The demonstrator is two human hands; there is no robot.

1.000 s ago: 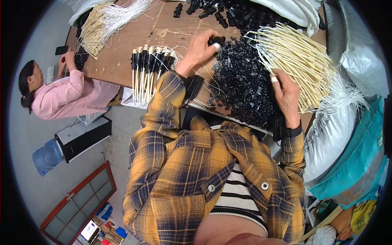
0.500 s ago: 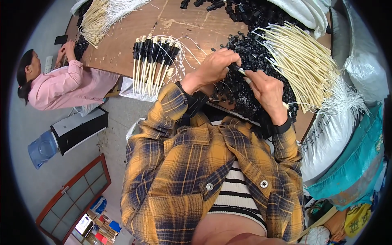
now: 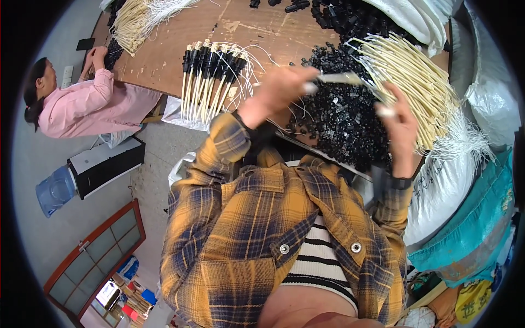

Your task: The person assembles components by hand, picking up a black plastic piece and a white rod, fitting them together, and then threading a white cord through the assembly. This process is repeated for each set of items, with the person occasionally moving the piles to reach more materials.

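My left hand (image 3: 284, 90), smeared by motion, is closed with its fingertips on a blurred cream stick (image 3: 342, 78) that reaches rightward over a heap of small black plastic parts (image 3: 344, 126). My right hand (image 3: 402, 123) is beside a bundle of cream sticks (image 3: 407, 82) with white cords (image 3: 459, 134). A white covering (image 3: 386, 111) shows on one of its fingertips. Blur hides whether this hand pinches anything. Left of my left hand lies a row of cream sticks with black fittings (image 3: 210, 65), their thin white cords looping toward my wrist.
Larger black fittings (image 3: 333, 16) lie at the back of the brown table (image 3: 158, 60). Another bundle of sticks (image 3: 129, 27) is at far left, near a seated person in pink (image 3: 87, 109). White sacks (image 3: 440, 191) and a teal sack (image 3: 465, 240) crowd the right side.
My hands were close together over the black parts, on a small black piece and a white tip. They have parted, the right hand moving right toward the stick bundle.
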